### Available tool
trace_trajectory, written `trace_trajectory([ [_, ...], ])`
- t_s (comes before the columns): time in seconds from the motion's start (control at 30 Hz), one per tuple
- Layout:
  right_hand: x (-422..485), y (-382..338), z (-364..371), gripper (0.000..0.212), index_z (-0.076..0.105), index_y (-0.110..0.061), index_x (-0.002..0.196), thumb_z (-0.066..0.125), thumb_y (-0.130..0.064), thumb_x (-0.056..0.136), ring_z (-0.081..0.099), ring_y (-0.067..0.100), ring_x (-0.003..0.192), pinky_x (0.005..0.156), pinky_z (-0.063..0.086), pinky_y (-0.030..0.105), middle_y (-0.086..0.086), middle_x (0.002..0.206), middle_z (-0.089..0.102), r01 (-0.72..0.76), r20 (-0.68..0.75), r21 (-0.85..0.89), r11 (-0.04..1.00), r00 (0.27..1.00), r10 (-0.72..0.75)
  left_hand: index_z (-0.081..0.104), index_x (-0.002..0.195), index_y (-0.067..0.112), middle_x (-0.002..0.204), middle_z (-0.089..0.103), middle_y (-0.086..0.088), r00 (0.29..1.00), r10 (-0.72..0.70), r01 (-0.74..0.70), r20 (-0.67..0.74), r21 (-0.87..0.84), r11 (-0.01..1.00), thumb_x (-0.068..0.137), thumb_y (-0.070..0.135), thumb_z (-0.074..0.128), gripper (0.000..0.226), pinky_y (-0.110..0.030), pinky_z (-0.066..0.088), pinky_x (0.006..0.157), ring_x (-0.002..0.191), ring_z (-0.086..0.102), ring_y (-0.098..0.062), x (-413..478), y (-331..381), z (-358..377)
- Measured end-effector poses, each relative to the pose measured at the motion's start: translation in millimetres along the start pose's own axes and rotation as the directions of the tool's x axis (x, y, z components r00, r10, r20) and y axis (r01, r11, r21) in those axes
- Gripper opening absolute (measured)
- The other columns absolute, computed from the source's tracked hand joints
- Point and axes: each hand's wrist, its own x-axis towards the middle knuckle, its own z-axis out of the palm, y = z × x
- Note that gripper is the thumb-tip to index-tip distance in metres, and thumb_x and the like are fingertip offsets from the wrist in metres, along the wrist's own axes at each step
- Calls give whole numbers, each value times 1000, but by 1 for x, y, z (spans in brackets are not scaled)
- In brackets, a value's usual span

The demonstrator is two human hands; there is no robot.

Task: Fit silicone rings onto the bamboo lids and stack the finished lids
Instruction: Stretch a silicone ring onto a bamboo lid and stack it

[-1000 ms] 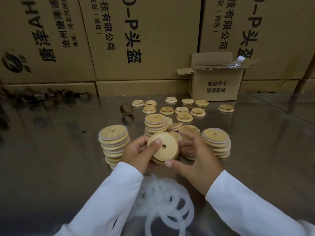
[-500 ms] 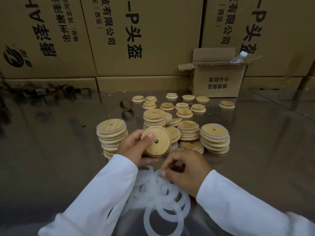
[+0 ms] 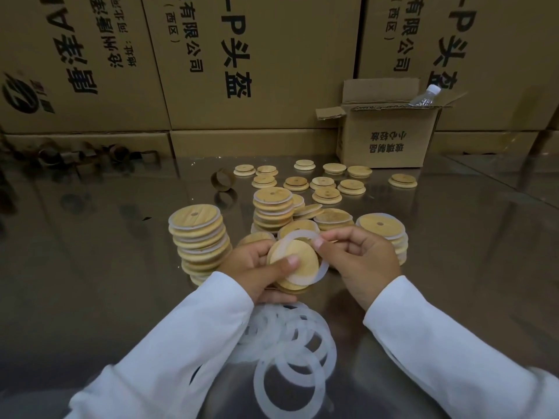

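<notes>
Far side: wall of large brown cartons (image 3: pixel 257 65) with black print, full width.

Steel table (image 3: pixel 90 282), shiny, reflecting the cartons.

Far right on table: small open box (image 3: pixel 384 140), flaps up; a clear bottle (image 3: pixel 425 96) leans out of its top.

White sleeves (image 3: pixel 169 352) enter from the near edge on both sides.

Near centre, between the sleeves: loose heap of white silicone rings (image 3: pixel 290 352), overlapping.

Ringed lids in stacks at mid-table: left stack (image 3: pixel 198 240), tall and leaning; middle stack (image 3: pixel 272 211); right stack (image 3: pixel 382 234), partly behind the right hand. Lower piles between them.

Beyond the stacks: bare lids (image 3: pixel 326 184) scattered singly toward the small box. A cardboard core (image 3: pixel 222 179) lies left of them.

Left hand (image 3: pixel 251 267): fingers curled behind a bamboo lid (image 3: pixel 298 261), thumb pressed on its face; lid tilted toward the camera, above the table, just in front of the stacks.

Right hand (image 3: pixel 363 258): thumb and fingertips pinching a silicone ring (image 3: pixel 323 272) at its upper right edge. The ring lies around the lid's rim, upper arc standing slightly off.
</notes>
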Motion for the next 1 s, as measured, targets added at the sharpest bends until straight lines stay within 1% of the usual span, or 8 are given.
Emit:
trace_trajectory([
  [0.1, -1, -1, 2, 9, 68, -18, 73, 73, -11, 75, 66, 7, 62, 61, 53, 15, 3, 67, 70, -6, 15, -18, 1000, 1000, 6, 64, 92, 14, 75, 72, -2, 1000, 14, -14, 8, 20, 1000, 81, 11, 62, 11, -29, 57, 53, 68, 70, -15, 1, -3, 0],
  [0.23, -1, -1, 2, 10, 69, -21, 72, 70, -13, 78, 67, 11, 71, 72, 53, 23, 4, 73, 71, -8, 21, -48, 999, 1000, 9, 64, 92, 19, 78, 72, 0, 999, 33, -33, 19, 11, 999, 87, 10, 55, 13, -31, 58, 57, 72, 70, -14, 1, -4, 1],
  [0.33, 0, 0, 2, 11, 68, -21, 72, 68, -13, 80, 66, 15, 77, 77, 52, 27, 4, 77, 71, -5, 12, -88, 996, 1000, 6, 63, 94, 20, 85, 71, -3, 998, 58, -58, 22, -4, 998, 89, 10, 52, 16, -30, 58, 60, 78, 69, -16, 1, -4, 1],
  [0.43, 0, 0, 2, 11, 68, -21, 72, 67, -14, 81, 64, 6, 70, 69, 52, 16, 2, 77, 70, -3, 8, -120, 993, 1000, 4, 63, 96, 20, 90, 70, -6, 996, 80, -79, 31, -21, 997, 89, 9, 51, 17, -30, 59, 63, 81, 69, -19, 1, -3, 1],
  [0.6, 0, -3, 1, 14, 66, -24, 71, 65, -15, 82, 61, 4, 71, 63, 48, 7, -5, 76, 69, 24, 14, -166, 986, 1000, -22, 62, 99, 15, 95, 67, -12, 992, 123, -122, 32, -30, 992, 89, 3, 49, 20, -35, 59, 69, 87, 66, -27, 1, -2, 2],
  [0.8, 2, -2, 2, 14, 65, -23, 72, 63, -17, 84, 61, 10, 76, 66, 45, 15, -3, 77, 67, -1, -45, -176, 984, 999, -7, 62, 101, 14, 89, 69, -7, 978, 204, -205, 39, 27, 978, 88, 2, 48, 22, -33, 59, 67, 79, 69, -17, 0, -3, 4],
  [0.9, 2, -2, 1, 14, 63, -24, 73, 63, -17, 85, 59, 8, 77, 66, 44, 14, -6, 77, 65, 57, -57, -226, 972, 996, -72, 62, 103, 17, 92, 70, -6, 973, 227, -228, 31, 38, 973, 88, 4, 49, 24, -31, 58, 67, 84, 69, -17, 1, -5, 4],
  [1.0, 0, -4, 1, 15, 60, -27, 73, 62, -18, 85, 57, 4, 77, 64, 42, 8, -11, 78, 63, 121, -40, -287, 950, 990, -138, 63, 104, 16, 90, 72, -5, 978, 205, -204, 46, -31, 978, 82, 12, 52, 25, -29, 57, 64, 85, 70, -19, 2, -5, 3],
])
